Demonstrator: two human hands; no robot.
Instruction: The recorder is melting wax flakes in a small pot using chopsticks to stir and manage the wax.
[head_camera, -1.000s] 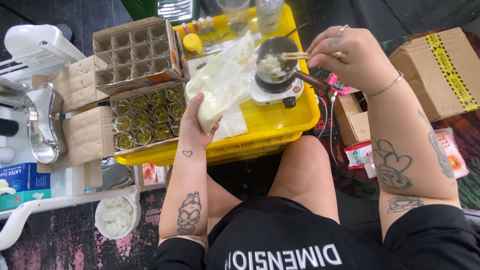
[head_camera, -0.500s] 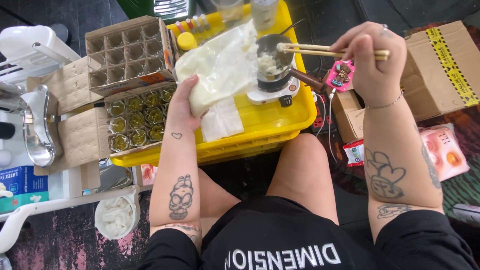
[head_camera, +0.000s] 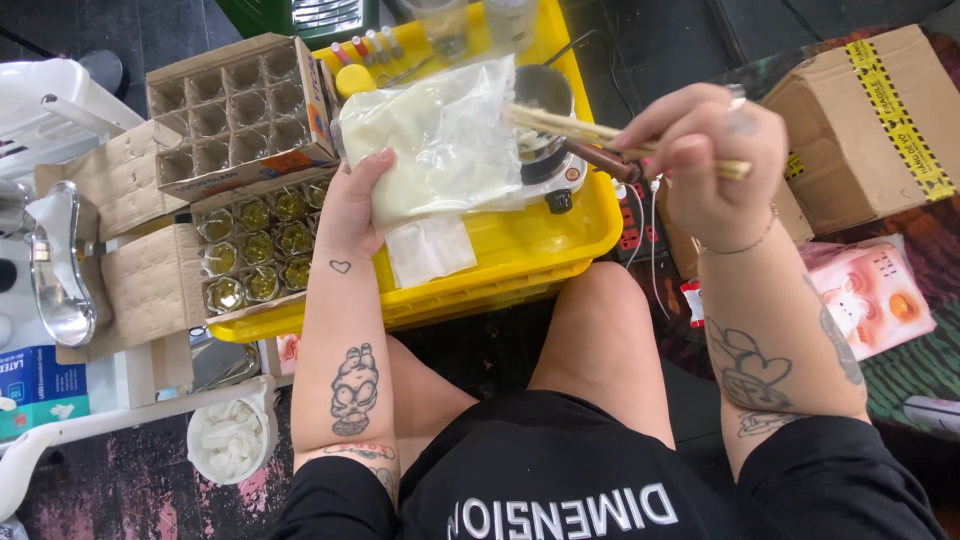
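While the left hand (head_camera: 352, 205) grips the bag (head_camera: 435, 140), the right hand (head_camera: 705, 160) pinches chopsticks (head_camera: 570, 127).

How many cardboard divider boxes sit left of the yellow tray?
2. One divider box at the upper left has empty-looking cells. The second box lies just below it, left of the left hand, its cells holding small jars; others may be hidden.

Dark floor (head_camera: 120, 480) with worn pink patches, white plastic chair (head_camera: 60, 95) at left, even daylight
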